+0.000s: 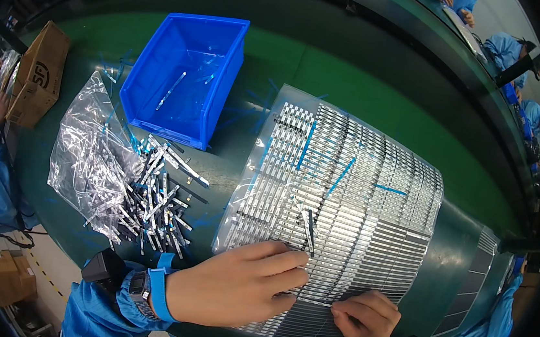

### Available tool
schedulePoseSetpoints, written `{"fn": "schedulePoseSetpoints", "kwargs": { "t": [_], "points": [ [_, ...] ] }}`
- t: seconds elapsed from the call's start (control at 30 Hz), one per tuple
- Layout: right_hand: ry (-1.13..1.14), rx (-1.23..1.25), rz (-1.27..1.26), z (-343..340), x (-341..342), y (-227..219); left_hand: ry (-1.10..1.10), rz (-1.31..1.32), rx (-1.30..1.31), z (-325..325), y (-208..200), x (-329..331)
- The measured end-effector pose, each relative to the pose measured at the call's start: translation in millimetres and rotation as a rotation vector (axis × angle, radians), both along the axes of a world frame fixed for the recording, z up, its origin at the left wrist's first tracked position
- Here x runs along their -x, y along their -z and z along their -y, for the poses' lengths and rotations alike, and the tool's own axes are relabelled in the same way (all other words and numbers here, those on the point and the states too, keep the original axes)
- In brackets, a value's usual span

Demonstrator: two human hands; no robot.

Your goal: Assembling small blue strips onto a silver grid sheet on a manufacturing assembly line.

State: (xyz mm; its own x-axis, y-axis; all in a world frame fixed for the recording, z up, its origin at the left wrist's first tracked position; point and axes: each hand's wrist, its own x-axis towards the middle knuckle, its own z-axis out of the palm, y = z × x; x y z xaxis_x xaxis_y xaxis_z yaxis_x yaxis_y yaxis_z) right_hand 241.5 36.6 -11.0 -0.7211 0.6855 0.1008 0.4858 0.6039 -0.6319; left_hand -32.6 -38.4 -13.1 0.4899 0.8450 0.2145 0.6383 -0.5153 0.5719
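Observation:
A large sheet of clear film (pixel 295 97) lies before me, covered with rows of narrow silver-white strips (pixel 357 203). Dark grey bands show on its nearer, right part. My left hand (pixel 233 285) rests over the near left of the sheet, its fingers curled and drawn together; what they hold, if anything, is hidden. A loose dark-and-white strip (pixel 309 232) stands out just beyond its fingertips. At the sheet's near edge my right hand (pixel 369 318) is closed, thumb and forefinger pinched by the ends of the strips. Blue slivers of film (pixel 342 175) lie across the rows.
A blue open bin (pixel 135 94) with a few strips inside stands at the far left. Nearer, loose strips (pixel 156 203) are heaped beside a clear plastic bag (pixel 82 124). A cardboard box (pixel 40 75) sits left; another banded sheet (pixel 466 291) lies right. Co-workers in blue surround the green table.

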Motion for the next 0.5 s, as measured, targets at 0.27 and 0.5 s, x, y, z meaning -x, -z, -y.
{"fn": "schedulePoseSetpoints", "kwargs": {
  "t": [0.27,0.5],
  "points": [
    [-0.014,0.001,0.016,-0.2,-0.5,-0.3,0.010,-0.010,-0.001,-0.7,-0.2,0.3],
    [-0.039,-0.010,-0.003,-1.6,-0.9,0.7,-0.003,-0.063,-0.059,1.6,1.6,-5.4]
  ]
}}
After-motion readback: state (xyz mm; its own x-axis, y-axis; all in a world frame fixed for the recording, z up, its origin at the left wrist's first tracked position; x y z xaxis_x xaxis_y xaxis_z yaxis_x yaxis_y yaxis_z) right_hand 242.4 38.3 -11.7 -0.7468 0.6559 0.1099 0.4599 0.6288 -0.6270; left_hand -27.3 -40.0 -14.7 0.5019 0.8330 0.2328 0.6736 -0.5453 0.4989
